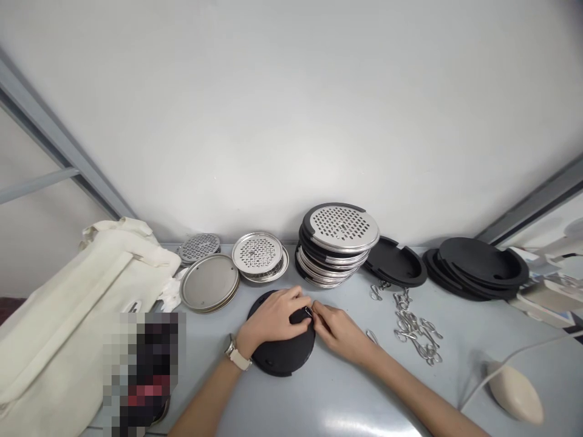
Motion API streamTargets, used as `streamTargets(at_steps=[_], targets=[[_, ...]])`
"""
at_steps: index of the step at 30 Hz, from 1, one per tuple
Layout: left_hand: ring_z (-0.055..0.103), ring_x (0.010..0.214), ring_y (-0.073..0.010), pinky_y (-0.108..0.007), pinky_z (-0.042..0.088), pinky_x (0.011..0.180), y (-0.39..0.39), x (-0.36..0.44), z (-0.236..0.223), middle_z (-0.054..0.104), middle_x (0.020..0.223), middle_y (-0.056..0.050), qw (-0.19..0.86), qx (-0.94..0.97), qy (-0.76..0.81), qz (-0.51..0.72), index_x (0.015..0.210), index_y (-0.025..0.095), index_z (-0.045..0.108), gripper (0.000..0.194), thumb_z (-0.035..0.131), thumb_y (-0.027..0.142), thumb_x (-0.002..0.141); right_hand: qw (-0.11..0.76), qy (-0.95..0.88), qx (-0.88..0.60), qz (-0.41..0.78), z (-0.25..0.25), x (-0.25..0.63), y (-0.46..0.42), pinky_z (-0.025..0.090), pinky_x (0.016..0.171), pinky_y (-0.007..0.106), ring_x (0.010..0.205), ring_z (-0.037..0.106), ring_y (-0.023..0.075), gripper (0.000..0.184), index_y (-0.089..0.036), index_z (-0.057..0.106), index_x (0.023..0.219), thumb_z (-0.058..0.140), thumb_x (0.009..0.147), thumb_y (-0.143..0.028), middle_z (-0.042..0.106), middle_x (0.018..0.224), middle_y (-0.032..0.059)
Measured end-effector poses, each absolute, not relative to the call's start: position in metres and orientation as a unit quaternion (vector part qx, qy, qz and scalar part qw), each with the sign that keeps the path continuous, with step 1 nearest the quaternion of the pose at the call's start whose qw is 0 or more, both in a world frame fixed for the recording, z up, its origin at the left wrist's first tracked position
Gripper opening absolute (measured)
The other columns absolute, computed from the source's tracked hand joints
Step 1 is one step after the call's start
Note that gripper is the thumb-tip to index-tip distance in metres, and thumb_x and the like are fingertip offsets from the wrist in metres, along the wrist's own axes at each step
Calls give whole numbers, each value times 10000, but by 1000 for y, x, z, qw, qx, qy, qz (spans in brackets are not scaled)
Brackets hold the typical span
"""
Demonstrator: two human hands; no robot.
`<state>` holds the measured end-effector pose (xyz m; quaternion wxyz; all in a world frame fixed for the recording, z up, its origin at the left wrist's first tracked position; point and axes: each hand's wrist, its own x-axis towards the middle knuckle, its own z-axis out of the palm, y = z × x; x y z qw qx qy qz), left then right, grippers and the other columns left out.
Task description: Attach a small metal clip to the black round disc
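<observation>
A black round plate (285,357) with notches in its rim lies on the grey table in front of me. My left hand (276,317), with a watch at the wrist, is closed over its upper part and holds it. At the plate's right edge, my right hand (337,331) pinches a small metal wire clip (308,311), partly hidden by the fingers. A loose wire clip (371,336) lies just right of that hand. Farther right is a scattered pile of bent wire clips (412,328).
Behind my hands stands a tall stack of perforated metal discs with black plates (339,229). More perforated discs (257,254) and plain metal discs (209,282) sit left. Black plates (483,261) are right. A cream bag (77,315) and a computer mouse (515,391) flank the workspace.
</observation>
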<state>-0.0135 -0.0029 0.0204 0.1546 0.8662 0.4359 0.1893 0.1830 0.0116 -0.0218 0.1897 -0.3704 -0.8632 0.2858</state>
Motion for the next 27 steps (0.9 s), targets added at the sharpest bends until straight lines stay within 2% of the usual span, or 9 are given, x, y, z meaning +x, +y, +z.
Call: streamTargets(at_steps=[27], targets=[[545,743,-124,-238,435,699,0,-14,19,553,856,3,232,834,452,215,906,208,609,113,602,246,800,164,-884,-337,278,-12,189,14,381,584,257,599,505,147,116,-198,454,845,387,936,-223,575,722,13]])
